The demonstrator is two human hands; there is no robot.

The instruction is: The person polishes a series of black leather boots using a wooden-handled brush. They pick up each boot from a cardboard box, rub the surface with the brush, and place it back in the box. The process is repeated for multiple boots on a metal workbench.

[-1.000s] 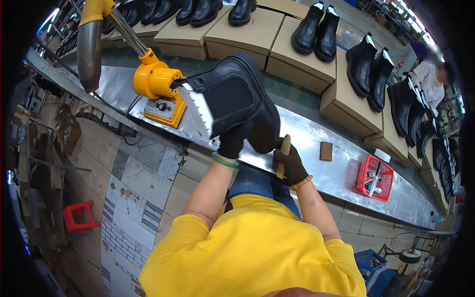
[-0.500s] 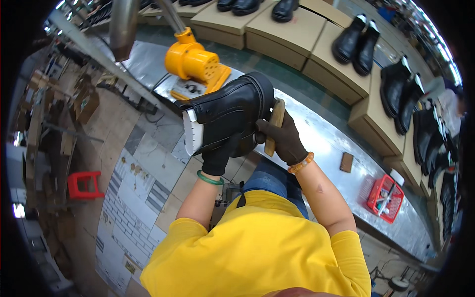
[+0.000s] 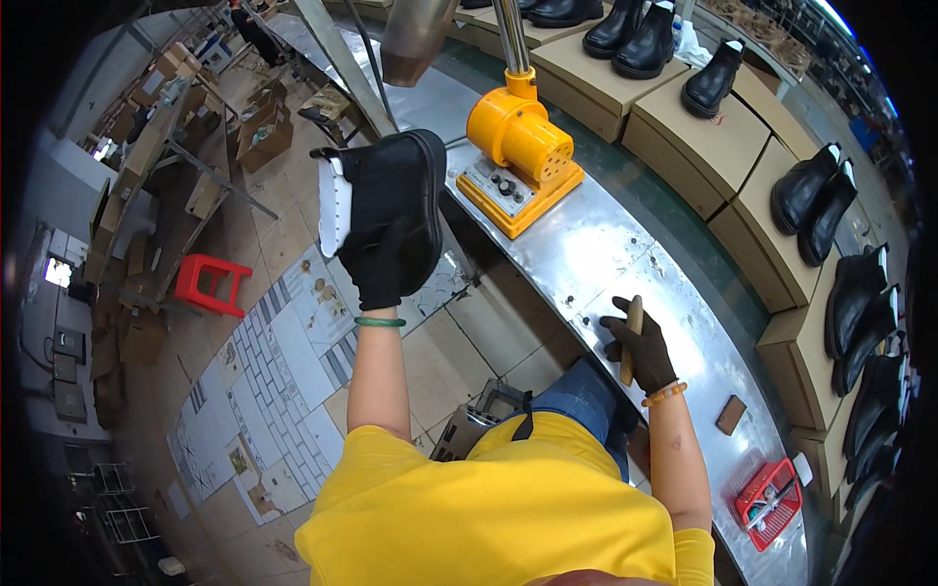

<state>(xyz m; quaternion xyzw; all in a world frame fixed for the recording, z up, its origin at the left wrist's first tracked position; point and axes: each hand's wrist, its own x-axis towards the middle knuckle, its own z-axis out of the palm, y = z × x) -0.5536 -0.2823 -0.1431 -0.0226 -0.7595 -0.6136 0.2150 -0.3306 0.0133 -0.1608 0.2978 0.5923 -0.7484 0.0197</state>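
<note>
My left hand (image 3: 376, 269), in a black glove, grips a black ankle boot (image 3: 386, 186) and holds it up over the floor, left of the bench. The boot's white-lined opening (image 3: 333, 207) points left, its sole faces right. My fingers are partly lost against the black leather. My right hand (image 3: 645, 354), in a dark brown glove, is closed round a flat tan wooden tool (image 3: 632, 332), seen nearly edge-on above the bench's near edge. Several small dark spots lie on the metal beside it.
The long metal bench (image 3: 586, 254) carries a yellow motor-like machine (image 3: 523, 146) with knobs and a steel post, a brown block (image 3: 730, 415) and a red basket (image 3: 767, 503) of small items. A metal nozzle (image 3: 410, 44) hangs above. Boots stand on cardboard boxes (image 3: 694, 142) beyond. A red stool (image 3: 210, 283) is left.
The hands have parted: my left hand has carried the boot left, away from the tool, while my right hand has moved right and down with the wooden tool. The view has shifted too.
</note>
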